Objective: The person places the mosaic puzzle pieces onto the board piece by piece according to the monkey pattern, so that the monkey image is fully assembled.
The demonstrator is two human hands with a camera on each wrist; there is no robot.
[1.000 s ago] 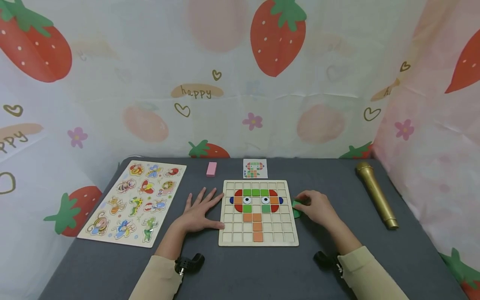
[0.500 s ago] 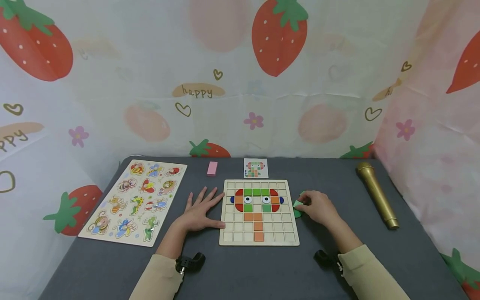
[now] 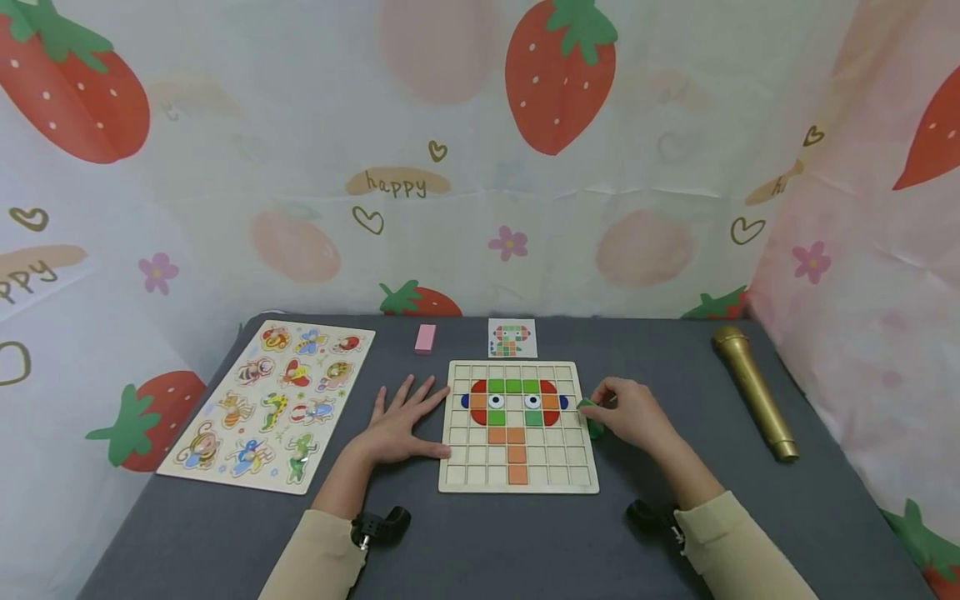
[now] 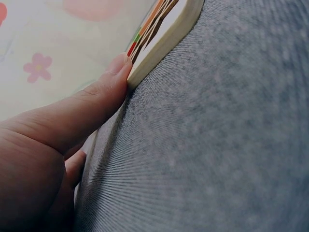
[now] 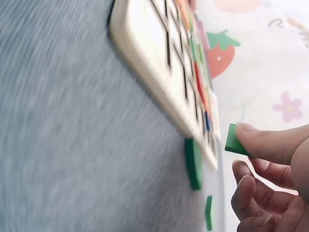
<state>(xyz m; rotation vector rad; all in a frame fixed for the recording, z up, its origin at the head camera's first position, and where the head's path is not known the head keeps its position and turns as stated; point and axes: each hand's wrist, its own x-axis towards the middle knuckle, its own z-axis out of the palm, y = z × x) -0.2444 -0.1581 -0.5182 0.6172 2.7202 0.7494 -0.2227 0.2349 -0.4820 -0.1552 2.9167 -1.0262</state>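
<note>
A wooden grid board (image 3: 455,476) lies flat on the dark cloth, with red, green, orange and blue tiles and two eye tiles set in it. Spread over the cloth at its left side, my left hand (image 3: 401,429) touches the board's edge with the thumb (image 4: 104,92). Thumb and finger of my right hand (image 3: 636,417) pinch a green tile (image 5: 234,140), held above the cloth by the board's right edge. Below it, a green piece with a curved side (image 5: 193,164) stays beside the board, and another small green piece (image 5: 209,212) lies farther off.
Behind the board sit a printed pattern card (image 3: 512,338) and a pink block (image 3: 425,338). At the left lies a large picture puzzle board (image 3: 258,433) with cartoon insects. A gold microphone-shaped object (image 3: 756,393) lies at the right. A strawberry-print curtain backs the table.
My right hand has moved slightly left with a green tile, away from the pieces beside the board and toward its right edge. My left hand has stayed in place.
</note>
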